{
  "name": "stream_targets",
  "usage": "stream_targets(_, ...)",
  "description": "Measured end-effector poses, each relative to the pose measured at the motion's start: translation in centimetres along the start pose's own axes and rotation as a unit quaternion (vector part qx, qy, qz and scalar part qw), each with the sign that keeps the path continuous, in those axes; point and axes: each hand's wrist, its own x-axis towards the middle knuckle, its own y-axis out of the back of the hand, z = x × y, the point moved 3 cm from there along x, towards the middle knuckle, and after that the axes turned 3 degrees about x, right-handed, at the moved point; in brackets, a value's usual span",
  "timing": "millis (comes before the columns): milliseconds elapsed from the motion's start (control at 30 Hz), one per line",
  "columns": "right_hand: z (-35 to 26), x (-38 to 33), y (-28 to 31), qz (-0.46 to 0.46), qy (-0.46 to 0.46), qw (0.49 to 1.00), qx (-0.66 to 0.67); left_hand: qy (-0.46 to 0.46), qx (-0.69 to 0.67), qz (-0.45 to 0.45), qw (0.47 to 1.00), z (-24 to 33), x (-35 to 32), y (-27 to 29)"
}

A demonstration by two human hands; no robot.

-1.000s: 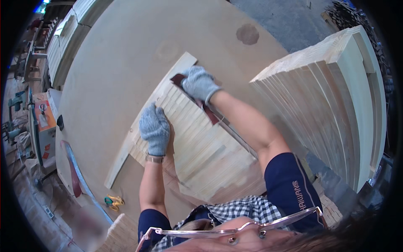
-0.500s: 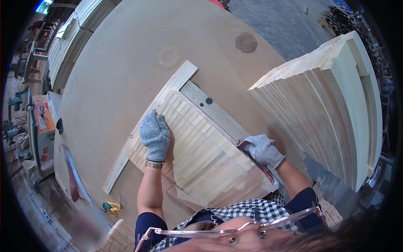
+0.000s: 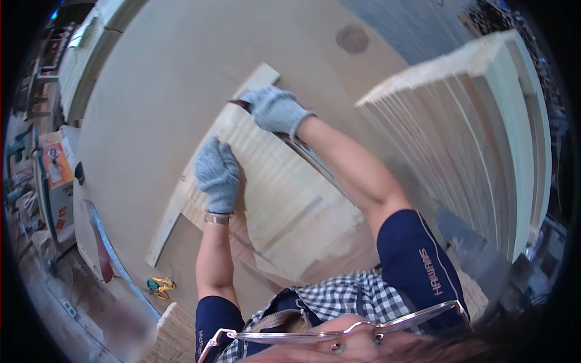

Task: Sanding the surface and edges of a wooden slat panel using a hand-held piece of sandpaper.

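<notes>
Wooden slatted panel [image 3: 284, 199] | left hand [image 3: 218, 174] flat on it | right hand [image 3: 273, 110] gripping sanding pad [image 3: 241, 104] | board stack [image 3: 466, 139] beside

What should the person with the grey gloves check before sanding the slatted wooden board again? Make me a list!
1. Left hand flat on the pale slatted wooden panel, holding it down: ok.
2. Right hand gripping the dark reddish sanding piece at the panel's far end: ok.
3. Grey knit gloves on both hands: ok.
4. Panel lying flat on the big light-brown worktable: ok.
5. Tall stack of pale wooden panels standing apart from the arm: ok.
6. Sanding piece's wear: cannot tell.
</notes>
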Motion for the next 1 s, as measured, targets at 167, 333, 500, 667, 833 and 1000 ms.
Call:
stream_targets(167, 2.3, -4.3, 1.3, -0.004, -0.100, 0.995, 0.012, -0.021, -0.011, 0.024, 0.999, 0.8, 0.0, -1.7)
stream_targets(333, 4.0, -16.3, 1.8, -0.072, -0.108, 0.990, 0.056, -0.018, -0.014, 0.019, 1.000, 0.5, -0.4, -1.8)
stream_targets(500, 4.6, -31.5, 3.6, -0.219, -0.258, 0.941, 0.027, -0.010, 0.011, 0.004, 1.000, -0.5, -0.6, -2.6)
stream_targets(667, 4.0, -39.7, 6.3, -0.265, -0.370, 0.890, 0.013, 0.002, 0.009, -0.019, 1.000, -0.8, -0.9, -3.7)
stream_targets(833, 6.9, -39.9, 4.9, -0.137, -0.413, 0.900, -0.010, -0.020, -0.017, -0.022, 0.999, -1.6, -2.0, -7.6)
stream_targets(1000, 5.2, -41.5, 2.9, -0.106, -0.340, 0.930, -0.090, 0.007, -0.004, -0.049, 0.999, -1.6, -2.4, -8.0)
